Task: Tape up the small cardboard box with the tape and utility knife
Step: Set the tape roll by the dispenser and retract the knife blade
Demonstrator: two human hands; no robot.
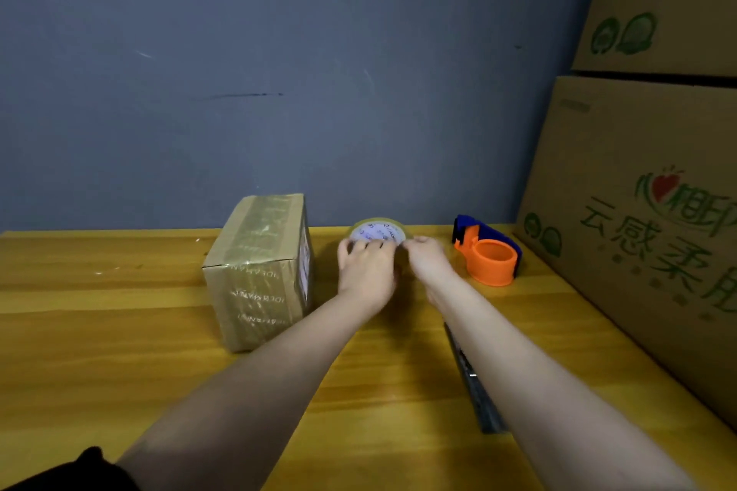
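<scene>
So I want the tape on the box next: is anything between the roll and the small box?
Nothing visible. Both hands, left hand and right hand, hold the tape roll just right of the small cardboard box, with only bare table between them.

We have only one view, from a wide-angle camera worn on the person's head. It looks forward and down across the yellow wooden tabletop (119, 331) toward the grey-blue wall (279, 72) behind it. Both bare forearms stretch away from us from the bottom edge. The lens bends the stacked printed cardboard cartons (638, 211) along the right edge. No second view overlaps it.
</scene>
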